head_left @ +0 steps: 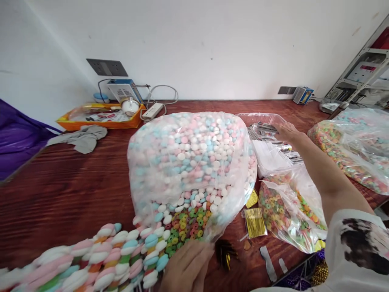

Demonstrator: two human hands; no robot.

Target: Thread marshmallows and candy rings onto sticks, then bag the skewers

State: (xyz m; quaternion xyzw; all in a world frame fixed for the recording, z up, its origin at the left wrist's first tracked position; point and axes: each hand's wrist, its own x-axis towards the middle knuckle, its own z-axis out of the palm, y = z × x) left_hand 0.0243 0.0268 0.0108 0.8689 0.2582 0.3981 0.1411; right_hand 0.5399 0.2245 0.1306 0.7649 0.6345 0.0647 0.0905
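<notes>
Right now the right hand (285,130) reaches far across the table, fingers curled over a stack of clear cellophane sleeves (273,140) in a clear tray (258,117); the stack's long axis runs from far left to near right. Left hand (187,265) rests loosely curled at the mouth of the big candy bag (188,162), centre table, opening toward the person. Marshmallow twists (91,259) lie near left. Dark red wood table (69,190), white wall (212,44) behind.
</notes>
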